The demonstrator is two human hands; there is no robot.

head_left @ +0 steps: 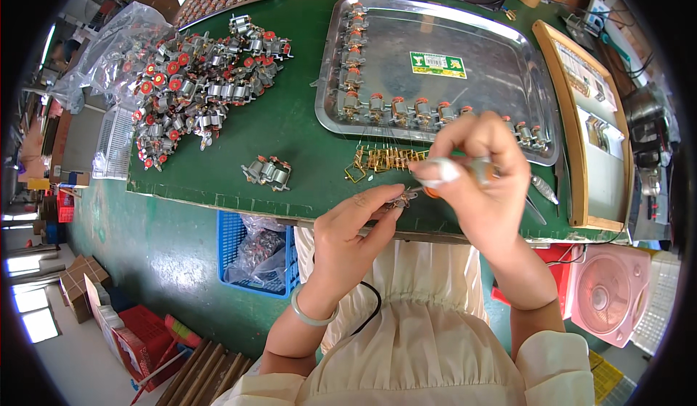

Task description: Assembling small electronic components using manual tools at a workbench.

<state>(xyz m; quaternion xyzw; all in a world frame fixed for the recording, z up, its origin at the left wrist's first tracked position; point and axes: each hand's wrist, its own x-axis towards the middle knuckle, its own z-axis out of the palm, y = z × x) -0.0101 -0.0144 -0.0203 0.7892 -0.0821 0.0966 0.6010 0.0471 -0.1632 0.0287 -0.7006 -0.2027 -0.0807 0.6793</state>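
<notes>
Between the thumb and fingertips of my left hand [353, 228] is a small metal motor [401, 200], held just over the table's front edge. My right hand [479, 177], white wrapping on one finger, is closed round a slim tool [432, 191] with an orange part, its thin tip touching or nearly touching the motor. Motion blur hides the rest of the tool. Brass-coloured wire frames [385, 159] lie in a row just beyond my hands. A few loose motors [267, 172] sit to the left. Behind, a metal tray [479, 36] carries motors lined along its left and near edges.
A big heap of motors with red discs [174, 79] covers the table's left, beside a clear plastic bag [109, 50]. Rightward stand a wooden-framed box [577, 123] and a pointed tool [543, 188]. Below are a blue crate [232, 250] and a pink fan [606, 290].
</notes>
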